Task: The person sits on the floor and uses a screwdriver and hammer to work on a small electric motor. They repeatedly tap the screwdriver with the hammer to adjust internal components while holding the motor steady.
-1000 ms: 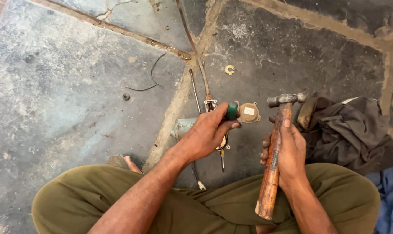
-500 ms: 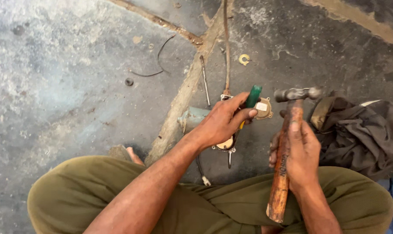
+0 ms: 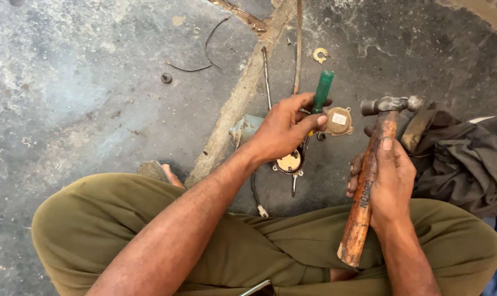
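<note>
screwdriver [image 3: 321,90] in left hand [image 3: 284,131]

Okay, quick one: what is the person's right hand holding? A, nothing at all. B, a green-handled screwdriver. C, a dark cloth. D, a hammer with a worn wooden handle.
D: the right hand is wrapped around the worn wooden handle of the hammer, metal head up, while the green-handled screwdriver sits in the left hand.

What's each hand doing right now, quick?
Left hand: closed around a green-handled screwdriver, held over a small round part.
Right hand: closed around the wooden handle of a hammer.
</note>
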